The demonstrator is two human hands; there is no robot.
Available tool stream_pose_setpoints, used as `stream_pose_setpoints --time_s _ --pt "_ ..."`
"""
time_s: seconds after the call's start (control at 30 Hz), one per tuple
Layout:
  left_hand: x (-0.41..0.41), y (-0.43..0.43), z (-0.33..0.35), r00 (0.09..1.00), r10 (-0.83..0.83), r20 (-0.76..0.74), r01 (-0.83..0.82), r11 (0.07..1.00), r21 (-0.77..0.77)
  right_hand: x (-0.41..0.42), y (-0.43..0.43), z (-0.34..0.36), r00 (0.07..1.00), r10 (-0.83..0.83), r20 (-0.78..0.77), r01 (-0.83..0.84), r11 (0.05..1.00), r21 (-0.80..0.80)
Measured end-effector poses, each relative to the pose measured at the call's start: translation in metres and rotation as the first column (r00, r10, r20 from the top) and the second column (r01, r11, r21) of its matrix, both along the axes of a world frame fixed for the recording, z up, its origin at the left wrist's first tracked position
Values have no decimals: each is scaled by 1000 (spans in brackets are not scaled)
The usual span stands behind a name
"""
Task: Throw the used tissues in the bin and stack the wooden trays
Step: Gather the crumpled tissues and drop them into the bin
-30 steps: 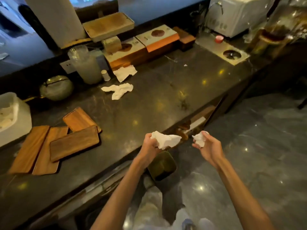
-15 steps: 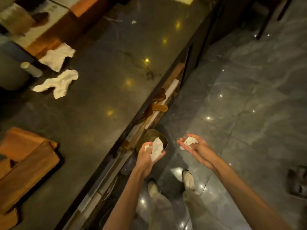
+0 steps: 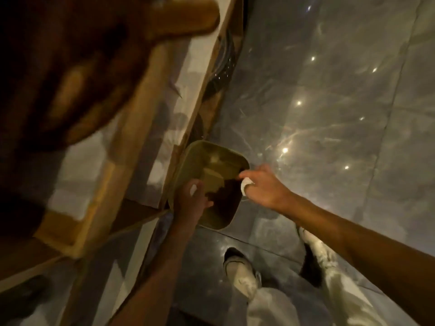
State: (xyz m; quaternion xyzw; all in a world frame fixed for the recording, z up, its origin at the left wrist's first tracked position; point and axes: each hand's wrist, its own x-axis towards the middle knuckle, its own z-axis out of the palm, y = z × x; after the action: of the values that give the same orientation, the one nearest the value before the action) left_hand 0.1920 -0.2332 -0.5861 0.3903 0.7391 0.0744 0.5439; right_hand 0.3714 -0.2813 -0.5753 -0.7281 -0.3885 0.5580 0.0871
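An olive-green bin (image 3: 217, 150) stands on the floor against the counter's base. My left hand (image 3: 191, 203) hovers over its near-left rim, fingers curled, with a small white patch of tissue (image 3: 193, 189) showing in its grip. My right hand (image 3: 264, 188) reaches over the bin's right rim and pinches a crumpled white tissue (image 3: 246, 184) just above the opening. The bin's inside looks dark, with some pale scraps. The wooden trays and the countertop are out of view.
The counter's underside and wooden shelf frame (image 3: 131, 142) fill the left, blurred. Glossy grey floor tiles (image 3: 329, 102) spread to the right. My shoes (image 3: 240, 270) and light trousers (image 3: 277, 309) are just below the bin.
The view has tilted down from the countertop to the bin. Both hands have dropped from beside the counter edge to the bin's opening, each with its tissue.
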Motion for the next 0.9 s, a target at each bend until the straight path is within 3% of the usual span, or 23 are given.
stream_pose_setpoints --time_s 0.07,0.17,0.23,0.4,0.5,0.63,0.73,0.9 --pt "-8 3 -43 986 -161 -53 163 985 52 -7 8 -31 978 179 109 -185 981 54" --pt "-10 10 -92 927 -323 -191 342 936 79 -15 27 -66 942 278 189 -309 937 160" --pt "-11 14 -116 905 -369 -214 383 924 26 -18 37 -84 900 361 247 -412 888 205" --pt "-16 14 -136 886 -425 -182 429 903 -22 -17 45 -108 737 599 313 -650 755 88" --pt "-19 8 -121 891 -432 -143 433 901 -26 -9 40 -96 726 617 303 -666 741 88" --pt "-10 2 -79 879 -445 -171 457 888 43 7 30 -59 836 438 331 -510 844 169" --pt "3 -3 -29 881 -428 -201 453 886 98 27 21 -16 856 396 333 -474 857 200" --pt "31 -20 90 809 -514 -285 513 854 -85 72 4 94 898 311 313 -392 887 245"
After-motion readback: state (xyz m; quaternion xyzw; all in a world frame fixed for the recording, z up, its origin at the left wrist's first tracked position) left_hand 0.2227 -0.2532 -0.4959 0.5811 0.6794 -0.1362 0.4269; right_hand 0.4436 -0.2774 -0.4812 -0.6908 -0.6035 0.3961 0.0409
